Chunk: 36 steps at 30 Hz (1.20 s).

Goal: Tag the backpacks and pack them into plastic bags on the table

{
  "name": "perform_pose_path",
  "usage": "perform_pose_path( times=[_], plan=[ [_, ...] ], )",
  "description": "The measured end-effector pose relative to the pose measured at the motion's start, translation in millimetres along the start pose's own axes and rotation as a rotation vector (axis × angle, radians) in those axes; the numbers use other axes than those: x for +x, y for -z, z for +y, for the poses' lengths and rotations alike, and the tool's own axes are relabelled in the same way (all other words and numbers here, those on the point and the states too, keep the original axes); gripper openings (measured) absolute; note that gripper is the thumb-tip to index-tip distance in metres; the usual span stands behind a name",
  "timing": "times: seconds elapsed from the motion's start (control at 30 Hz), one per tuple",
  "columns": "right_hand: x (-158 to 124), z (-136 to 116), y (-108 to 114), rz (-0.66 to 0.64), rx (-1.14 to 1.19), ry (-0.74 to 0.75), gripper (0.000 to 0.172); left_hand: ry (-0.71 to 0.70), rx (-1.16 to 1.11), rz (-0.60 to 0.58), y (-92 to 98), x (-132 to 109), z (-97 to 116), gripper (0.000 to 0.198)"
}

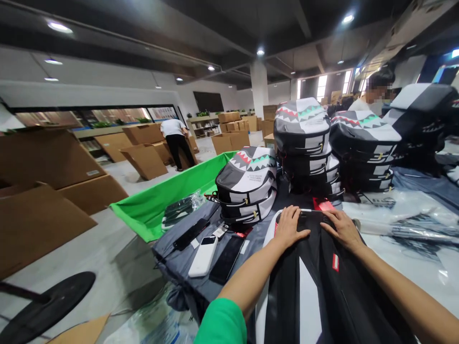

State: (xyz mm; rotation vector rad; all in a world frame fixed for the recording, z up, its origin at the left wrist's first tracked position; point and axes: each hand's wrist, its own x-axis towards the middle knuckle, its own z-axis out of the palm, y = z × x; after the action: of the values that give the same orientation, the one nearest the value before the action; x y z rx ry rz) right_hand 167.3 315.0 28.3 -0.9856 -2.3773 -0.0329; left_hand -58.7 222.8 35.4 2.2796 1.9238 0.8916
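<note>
A black backpack (319,267) with white panels lies in front of me on the cloth-covered table, a small red label on its right part. My left hand (289,228) rests on the bag's far edge, fingers stretched out and thumb apart. Opposite it, my right hand (341,230) touches the same edge with its fingers spread. A red tag (323,204) sticks out just beyond the right hand. Past my left hand stands a short stack of grey, black and white backpacks (247,184) with a zigzag teeth print.
Left of the bag lie a white handheld device (203,256), a black phone (227,259) and another dark device (191,234). A green fabric bin (143,210) adjoins the table. Clear plastic bags (405,239) cover the right side. Taller backpack stacks (303,138) and two people (175,136) are farther off.
</note>
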Motion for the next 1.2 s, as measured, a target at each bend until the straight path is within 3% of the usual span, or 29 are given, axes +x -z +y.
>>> perform_pose_path(
  times=[0.13, 0.23, 0.3, 0.4, 0.5, 0.6, 0.73, 0.87, 0.97, 1.07, 1.13, 1.2],
  plan=[
    [-23.9, -7.5, 5.6, 0.024, 0.017, 0.016, 0.050, -0.033, -0.007, 0.113, 0.9, -37.4, 8.7, 0.055],
    [-51.2, -15.6, 4.1, 0.009, 0.041, 0.046, 0.043, -0.040, 0.027, 0.028, -3.5, -57.6, 5.6, 0.038],
    [-63.9, -17.2, -2.0, -0.043, 0.049, 0.051, 0.039, -0.019, 0.033, -0.071, -10.8, -55.6, -2.7, 0.028],
    [-63.2, -9.3, -17.5, -0.140, 0.042, 0.018, 0.037, 0.030, 0.011, -0.166, -26.0, -28.2, -19.9, 0.021],
    [-42.9, 8.7, -36.2, -0.197, 0.022, -0.046, 0.037, 0.089, -0.007, -0.237, -37.4, 6.7, -28.6, 0.024],
    [-21.2, 24.1, -52.9, -0.220, -0.003, -0.108, 0.034, 0.143, 0.001, -0.261, -37.3, 20.9, -13.5, 0.038],
    [-9.1, 25.1, -70.9, -0.177, -0.046, -0.177, 0.035, 0.107, -0.019, -0.288, -35.5, 1.5, 30.0, 0.080],
    [-10.0, 19.7, -68.7, -0.126, -0.065, -0.201, 0.035, 0.110, -0.025, -0.487, -39.7, -22.5, 49.8, 0.084],
    [-7.1, 31.9, -45.9, -0.150, -0.059, -0.110, 0.029, 0.158, 0.028, -0.421, -40.1, -32.1, 47.9, 0.079],
    [6.5, 59.0, -27.7, -0.209, -0.079, -0.065, 0.040, 0.177, 0.038, -0.330, -39.8, -40.5, 47.6, 0.076],
    [21.8, 78.0, -30.3, -0.283, -0.082, -0.056, 0.046, 0.179, 0.037, -0.296, -40.5, -45.3, 48.7, 0.076],
    [40.0, 92.7, -43.4, -0.352, -0.086, -0.051, 0.040, 0.170, 0.010, -0.288, -42.6, -46.7, 47.5, 0.079]
  ],
)
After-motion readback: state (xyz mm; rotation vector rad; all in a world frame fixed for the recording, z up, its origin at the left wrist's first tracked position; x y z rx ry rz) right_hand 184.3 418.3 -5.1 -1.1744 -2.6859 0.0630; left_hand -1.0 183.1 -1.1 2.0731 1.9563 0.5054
